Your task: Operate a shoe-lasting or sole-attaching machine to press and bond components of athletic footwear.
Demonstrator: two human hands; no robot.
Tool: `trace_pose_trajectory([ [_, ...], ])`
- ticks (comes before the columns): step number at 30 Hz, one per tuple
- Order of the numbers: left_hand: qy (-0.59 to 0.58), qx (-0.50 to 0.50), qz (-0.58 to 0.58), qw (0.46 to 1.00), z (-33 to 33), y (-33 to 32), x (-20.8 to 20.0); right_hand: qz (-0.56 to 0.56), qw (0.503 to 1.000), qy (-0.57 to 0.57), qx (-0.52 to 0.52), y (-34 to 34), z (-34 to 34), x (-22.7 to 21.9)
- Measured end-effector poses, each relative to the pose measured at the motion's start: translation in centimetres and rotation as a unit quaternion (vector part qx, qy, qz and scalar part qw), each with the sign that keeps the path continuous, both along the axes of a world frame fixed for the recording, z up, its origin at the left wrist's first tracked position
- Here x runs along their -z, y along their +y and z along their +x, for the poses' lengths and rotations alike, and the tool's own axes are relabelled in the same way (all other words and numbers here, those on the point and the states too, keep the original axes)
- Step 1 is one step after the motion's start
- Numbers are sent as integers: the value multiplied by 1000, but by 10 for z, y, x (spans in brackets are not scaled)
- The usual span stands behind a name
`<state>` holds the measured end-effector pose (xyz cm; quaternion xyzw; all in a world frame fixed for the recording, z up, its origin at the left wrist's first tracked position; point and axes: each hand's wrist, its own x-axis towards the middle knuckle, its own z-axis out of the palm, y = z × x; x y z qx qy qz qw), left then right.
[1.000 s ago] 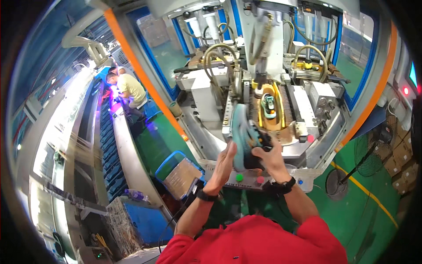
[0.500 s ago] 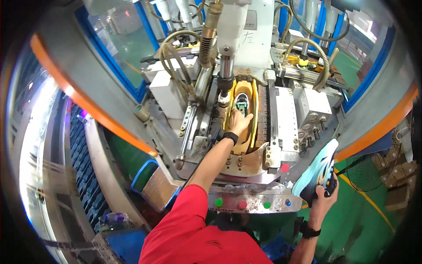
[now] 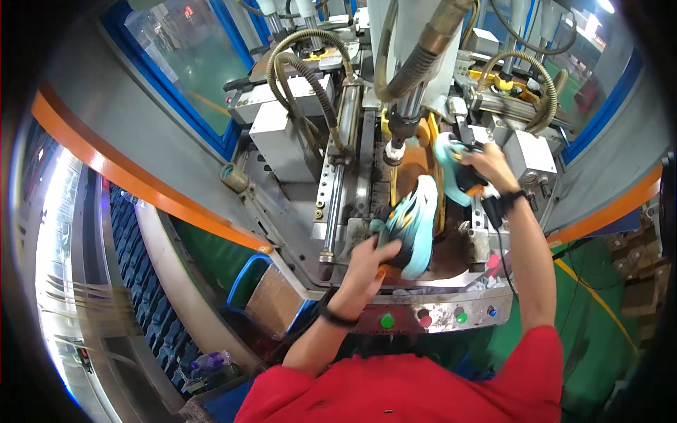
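Note:
A light-blue and black sneaker [image 3: 422, 229] is in my left hand [image 3: 363, 273], whose thumb and fingers close on its dark heel end. It is tilted over the front part of the yellow-sided mould bed [image 3: 416, 151]. On the right my right hand [image 3: 493, 168] grips a second light-blue and black sneaker [image 3: 451, 169] by its dark upper, partly hiding it. That shoe stands at the right edge of the bed, its sole side to the left. Above the bed hangs a press rod with a white tip [image 3: 395, 153].
A front panel carries green, red and blue buttons [image 3: 387, 321]. Steel rods [image 3: 337, 204] and a white block [image 3: 278, 141] flank the bed on the left, another white block [image 3: 532, 156] on the right. Orange-edged guards [image 3: 141, 204] curve around both sides. A hose [image 3: 437, 35] hangs overhead.
My left hand has come out of the mould bed toward me and now holds a sneaker. My right hand has carried its sneaker from the lower right up to the bed's right edge.

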<state>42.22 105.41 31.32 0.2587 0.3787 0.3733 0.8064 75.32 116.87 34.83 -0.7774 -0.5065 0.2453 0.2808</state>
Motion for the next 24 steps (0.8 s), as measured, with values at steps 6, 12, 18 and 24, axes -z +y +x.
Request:
trace_pose_trajectory([
  [6, 72, -150, 34, 985, -129, -118, -38, -41, 987, -153, 10, 82, -119, 65],
  [12, 138, -387, 41, 911, -194, -221, -34, 37, 971, -223, 82, 105, -124, 136],
  [18, 300, -472, -13, 829, -189, -297, 3, 269, 937, -196, -103, -25, -174, 92],
  [24, 435, -389, 90, 807, -141, -301, -4, 263, 898, 34, -352, -224, -260, 126],
])
